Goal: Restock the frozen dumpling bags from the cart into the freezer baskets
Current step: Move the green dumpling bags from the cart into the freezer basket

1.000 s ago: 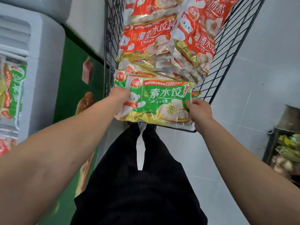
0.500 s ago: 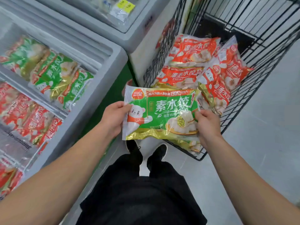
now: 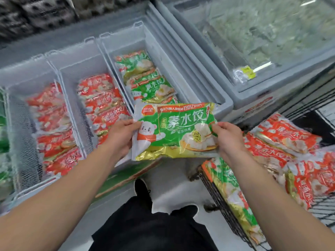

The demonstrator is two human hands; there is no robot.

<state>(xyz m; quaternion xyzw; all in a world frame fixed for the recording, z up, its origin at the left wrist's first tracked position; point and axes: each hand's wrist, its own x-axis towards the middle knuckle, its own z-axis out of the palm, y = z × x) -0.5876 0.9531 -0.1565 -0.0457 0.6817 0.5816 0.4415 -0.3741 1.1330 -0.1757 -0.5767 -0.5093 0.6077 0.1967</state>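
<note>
I hold a green dumpling bag (image 3: 178, 127) flat in the air at the freezer's near edge. My left hand (image 3: 121, 136) grips its left end and my right hand (image 3: 228, 137) pinches its right end. Just beyond it, a white wire basket (image 3: 108, 46) holds more green bags (image 3: 151, 82). Two baskets to the left hold red dumpling bags (image 3: 103, 102). The black wire cart (image 3: 221, 201) at lower right carries several red bags (image 3: 282, 140) and another green bag (image 3: 233, 194).
A second chest freezer (image 3: 253, 95) with a glass lid stands at the upper right, a yellow tag (image 3: 247, 71) on the glass. The open freezer's grey rim (image 3: 206, 95) lies between the baskets and that freezer. My shoes and black trousers are on the grey floor below.
The green bag has come out of the cart and swung left and up to the freezer's edge, held in both hands. My view has turned from the cart toward the baskets.
</note>
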